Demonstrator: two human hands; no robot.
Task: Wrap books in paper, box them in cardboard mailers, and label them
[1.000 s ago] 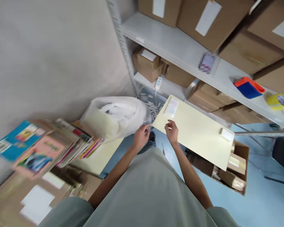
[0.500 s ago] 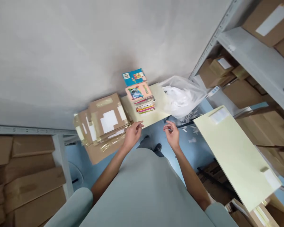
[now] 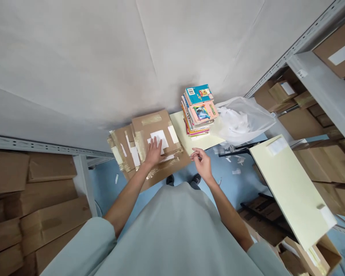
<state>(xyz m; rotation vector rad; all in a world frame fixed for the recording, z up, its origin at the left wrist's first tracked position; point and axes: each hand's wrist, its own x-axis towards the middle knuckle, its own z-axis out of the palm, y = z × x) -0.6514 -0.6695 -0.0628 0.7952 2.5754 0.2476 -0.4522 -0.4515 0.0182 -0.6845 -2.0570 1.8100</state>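
My left hand (image 3: 154,154) lies with fingers spread on a stack of flattened cardboard boxes (image 3: 152,119), its fingertips over a white label (image 3: 162,138). The stack carries strips of clear tape and several torn labels. My right hand (image 3: 202,164) hovers just in front of the pale yellow table (image 3: 179,120), fingers loosely bent and apart, with nothing visible in it. Beyond that hand stands a pile of books (image 3: 201,132), a blue one and a pink one with a picture on top. Nothing is gripped by the left hand.
A clear plastic bag (image 3: 261,119) of white paper scraps sits right of the books. A pale board (image 3: 290,191) stretches along the right. Shelves with cardboard boxes (image 3: 51,191) flank both sides. Paper scraps (image 3: 236,171) lie on the blue floor, and a wall rises behind.
My left hand has moved from the table's front edge onto the cardboard stack, its fingers opening flat. My right hand stays raised. The view has shifted, so the table appears farther right.
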